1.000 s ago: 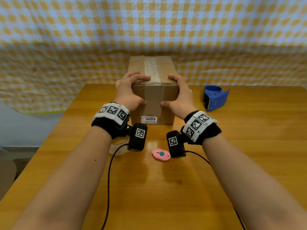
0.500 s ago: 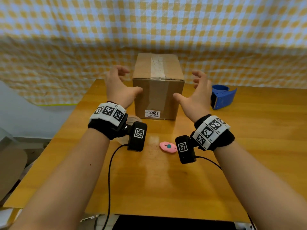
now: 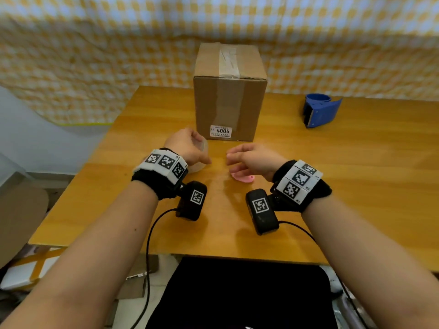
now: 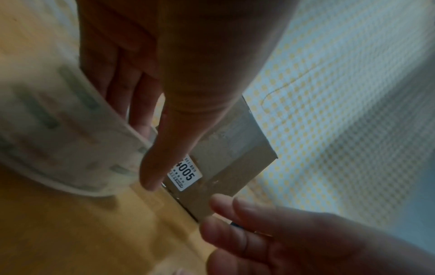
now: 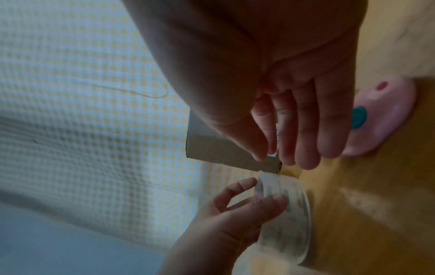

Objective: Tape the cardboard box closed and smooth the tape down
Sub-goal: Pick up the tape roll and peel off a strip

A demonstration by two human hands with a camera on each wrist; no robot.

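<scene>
The cardboard box (image 3: 229,91) stands upright at the back of the wooden table (image 3: 356,176), with a strip of clear tape (image 3: 228,60) along its top seam and down the front. A "4005" label (image 3: 223,131) is low on its front. My left hand (image 3: 190,149) is down on a clear tape roll (image 3: 202,150) in front of the box's left corner. In the right wrist view its thumb (image 5: 278,200) and fingers curl round the roll's (image 5: 287,223) rim. My right hand (image 3: 247,157) hovers beside it with loose fingers, holding nothing.
A small pink cutter (image 3: 242,178) with a teal button lies under my right hand. A blue tape dispenser (image 3: 319,112) sits at the back right of the table. A yellow checked cloth (image 3: 95,55) hangs behind. The table's near edge is close to my forearms.
Both hands left the box's top, spread apart, then drew back and down to the table in front of it. The left hand now reaches the tape roll. The box stays put.
</scene>
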